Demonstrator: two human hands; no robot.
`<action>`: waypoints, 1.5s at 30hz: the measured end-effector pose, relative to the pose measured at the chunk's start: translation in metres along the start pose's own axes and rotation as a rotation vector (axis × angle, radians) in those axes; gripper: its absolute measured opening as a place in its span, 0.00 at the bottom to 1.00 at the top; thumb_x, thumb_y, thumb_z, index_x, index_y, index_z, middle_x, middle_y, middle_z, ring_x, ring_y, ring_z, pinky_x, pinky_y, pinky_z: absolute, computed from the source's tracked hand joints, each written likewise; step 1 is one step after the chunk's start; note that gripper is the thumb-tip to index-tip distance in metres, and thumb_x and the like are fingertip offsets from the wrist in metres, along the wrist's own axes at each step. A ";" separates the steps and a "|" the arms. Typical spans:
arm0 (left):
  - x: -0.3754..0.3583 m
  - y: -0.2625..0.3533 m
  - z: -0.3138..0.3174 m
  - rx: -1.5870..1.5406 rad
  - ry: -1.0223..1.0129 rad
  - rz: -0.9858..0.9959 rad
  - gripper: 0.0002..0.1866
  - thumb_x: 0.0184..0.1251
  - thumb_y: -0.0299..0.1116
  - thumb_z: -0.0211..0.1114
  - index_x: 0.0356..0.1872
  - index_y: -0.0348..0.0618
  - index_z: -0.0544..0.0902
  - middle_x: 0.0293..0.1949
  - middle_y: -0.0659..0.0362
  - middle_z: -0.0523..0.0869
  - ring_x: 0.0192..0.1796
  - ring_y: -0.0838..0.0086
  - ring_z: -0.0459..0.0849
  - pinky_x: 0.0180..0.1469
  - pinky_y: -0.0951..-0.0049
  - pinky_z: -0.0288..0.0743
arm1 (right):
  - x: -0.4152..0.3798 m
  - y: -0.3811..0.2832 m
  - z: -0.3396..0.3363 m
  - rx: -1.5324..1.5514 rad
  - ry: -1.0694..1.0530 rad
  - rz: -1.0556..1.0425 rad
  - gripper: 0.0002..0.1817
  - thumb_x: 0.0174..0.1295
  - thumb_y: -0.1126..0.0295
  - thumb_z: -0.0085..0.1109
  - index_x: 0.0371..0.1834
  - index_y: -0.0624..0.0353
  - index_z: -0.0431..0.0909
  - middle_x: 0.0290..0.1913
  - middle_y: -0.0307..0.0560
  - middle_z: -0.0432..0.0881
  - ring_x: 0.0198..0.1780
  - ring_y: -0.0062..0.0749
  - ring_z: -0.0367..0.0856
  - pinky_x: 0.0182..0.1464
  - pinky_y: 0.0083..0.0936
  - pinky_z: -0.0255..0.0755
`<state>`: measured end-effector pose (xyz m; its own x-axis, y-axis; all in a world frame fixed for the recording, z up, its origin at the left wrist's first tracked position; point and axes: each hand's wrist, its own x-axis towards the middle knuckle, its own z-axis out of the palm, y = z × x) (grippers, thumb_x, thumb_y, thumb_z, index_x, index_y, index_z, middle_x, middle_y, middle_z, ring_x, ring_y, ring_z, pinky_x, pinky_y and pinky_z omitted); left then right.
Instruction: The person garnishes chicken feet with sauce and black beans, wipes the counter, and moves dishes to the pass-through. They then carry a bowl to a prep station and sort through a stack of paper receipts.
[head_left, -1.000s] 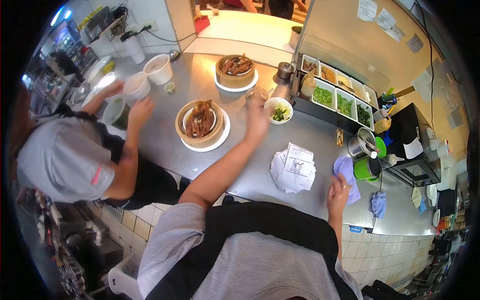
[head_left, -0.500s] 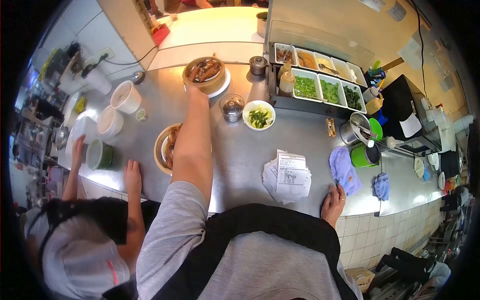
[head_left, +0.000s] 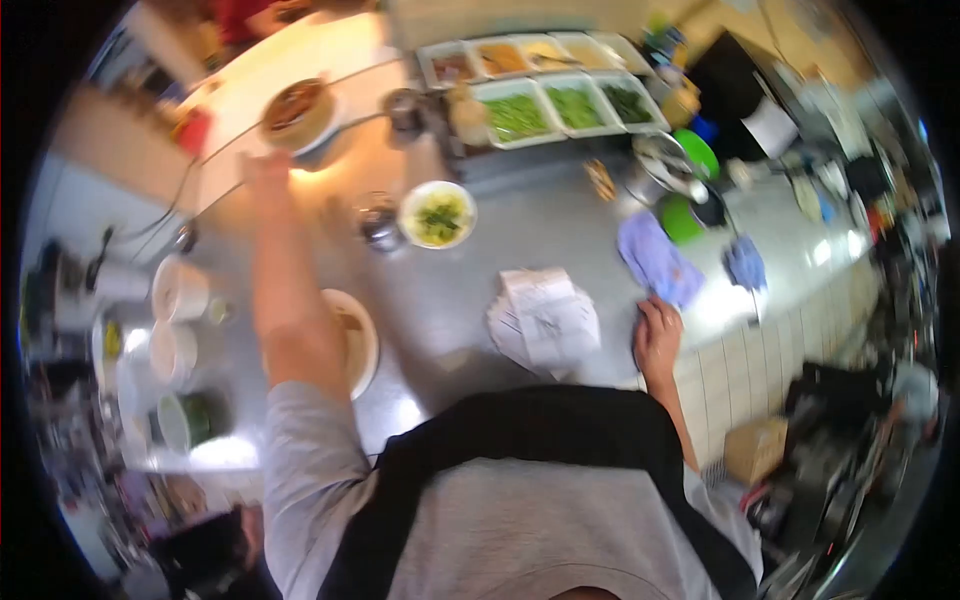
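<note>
My left arm reaches far across the steel counter. My left hand, smeared by motion, is just below and left of a round wooden bowl of brown food. That bowl stands on a white plate. Under my forearm, another white plate with something tan on it is partly hidden. My right hand rests at the counter's front edge with its fingers laid out, holding nothing, beside a purple cloth. Between my arms lie paper slips with printing on them.
A white bowl of greens stands beside a glass jar. Behind are topping trays and a small lidded pot. White tubs stand left; a metal pot and green containers stand right.
The view has swung, shifting the counter left. My left hand has moved left, off the wooden bowl's near side. The co-worker at left has mostly left the view. My right hand stays by the cloth.
</note>
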<state>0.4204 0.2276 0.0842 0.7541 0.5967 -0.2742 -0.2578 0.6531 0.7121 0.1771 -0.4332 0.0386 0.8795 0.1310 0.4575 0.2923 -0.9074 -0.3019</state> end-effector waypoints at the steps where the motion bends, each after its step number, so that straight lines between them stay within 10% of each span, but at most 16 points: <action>1: -0.002 0.018 0.008 -0.015 -0.028 0.004 0.41 0.72 0.58 0.33 0.70 0.30 0.40 0.68 0.40 0.54 0.65 0.55 0.62 0.70 0.53 0.52 | 0.001 0.001 0.000 -0.043 0.011 0.001 0.15 0.48 0.78 0.56 0.42 0.57 0.79 0.47 0.50 0.79 0.51 0.48 0.75 0.56 0.40 0.64; 4: -0.082 0.059 0.062 -0.116 -0.089 0.112 0.36 0.71 0.49 0.43 0.72 0.39 0.43 0.74 0.50 0.44 0.75 0.53 0.45 0.73 0.51 0.47 | 0.013 0.013 -0.005 0.010 -0.001 0.035 0.13 0.51 0.76 0.57 0.41 0.55 0.80 0.45 0.50 0.79 0.48 0.47 0.75 0.51 0.38 0.69; 10: -0.255 0.058 0.088 0.003 -0.368 0.341 0.19 0.71 0.35 0.49 0.53 0.30 0.74 0.54 0.43 0.77 0.60 0.53 0.72 0.64 0.54 0.66 | 0.048 0.042 0.001 -0.089 0.056 -0.016 0.14 0.52 0.73 0.59 0.44 0.54 0.80 0.47 0.52 0.78 0.46 0.47 0.77 0.48 0.38 0.71; 12: -0.302 0.028 0.067 0.054 -0.713 0.205 0.18 0.70 0.35 0.50 0.53 0.31 0.75 0.49 0.48 0.80 0.53 0.61 0.78 0.57 0.63 0.72 | 0.050 0.060 0.009 -0.093 0.030 -0.020 0.14 0.53 0.73 0.60 0.45 0.54 0.80 0.48 0.53 0.78 0.46 0.46 0.77 0.47 0.38 0.72; 16: -0.395 -0.055 0.031 0.690 -0.662 -0.029 0.17 0.70 0.39 0.54 0.51 0.37 0.77 0.42 0.57 0.83 0.43 0.74 0.81 0.49 0.74 0.74 | 0.059 0.037 -0.006 -0.021 0.029 0.021 0.13 0.53 0.73 0.60 0.44 0.54 0.81 0.47 0.52 0.79 0.44 0.46 0.79 0.45 0.37 0.73; 22: -0.438 -0.149 -0.022 0.797 -0.659 -0.315 0.12 0.67 0.31 0.60 0.48 0.38 0.78 0.36 0.59 0.83 0.38 0.78 0.81 0.43 0.78 0.75 | 0.047 -0.073 -0.028 0.605 -0.085 -0.120 0.10 0.51 0.75 0.64 0.38 0.56 0.82 0.43 0.46 0.79 0.41 0.39 0.78 0.42 0.29 0.73; 25: -0.447 -0.169 -0.021 0.765 -0.639 -0.277 0.10 0.64 0.28 0.62 0.45 0.37 0.79 0.34 0.61 0.82 0.36 0.79 0.80 0.41 0.79 0.74 | 0.046 -0.106 -0.027 0.505 -0.035 -0.408 0.11 0.49 0.75 0.66 0.37 0.55 0.82 0.42 0.46 0.79 0.43 0.40 0.78 0.43 0.30 0.72; 45: -0.421 -0.173 -0.024 0.714 -0.527 -0.105 0.09 0.63 0.26 0.62 0.43 0.37 0.81 0.34 0.62 0.82 0.37 0.82 0.77 0.45 0.81 0.71 | 0.025 -0.125 0.009 0.415 -0.106 -0.373 0.21 0.48 0.67 0.68 0.47 0.59 0.79 0.49 0.50 0.75 0.47 0.44 0.74 0.50 0.37 0.69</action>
<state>0.1329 -0.1255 0.0617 0.9777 0.1434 -0.1533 0.1330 0.1416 0.9809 0.1660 -0.3130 0.0807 0.7148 0.4719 0.5161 0.6949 -0.5620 -0.4486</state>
